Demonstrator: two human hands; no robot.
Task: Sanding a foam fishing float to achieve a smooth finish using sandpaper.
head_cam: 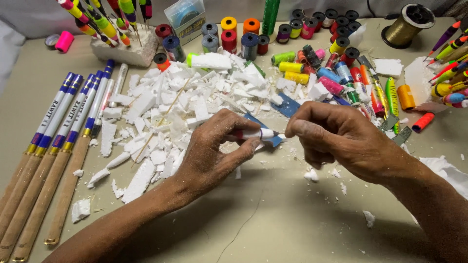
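Note:
My left hand (214,151) is closed around a small white foam float body (256,133) with a red band and a dark tip, held level over the table. My right hand (336,139) pinches at the float's right tip, fingers curled tight. Both hands are dusted with fine white powder. Under the float lies a blue sanding strip (287,104), partly hidden by my fingers. A heap of broken white foam scraps (190,102) spreads just behind my left hand.
Several fishing rod handles with cork grips (53,146) lie at the left. Thread spools (251,41) in many colours crowd the back. Painted floats stand in a foam block (129,48); more lie at the right edge (451,73). A gold spool (407,24) sits back right.

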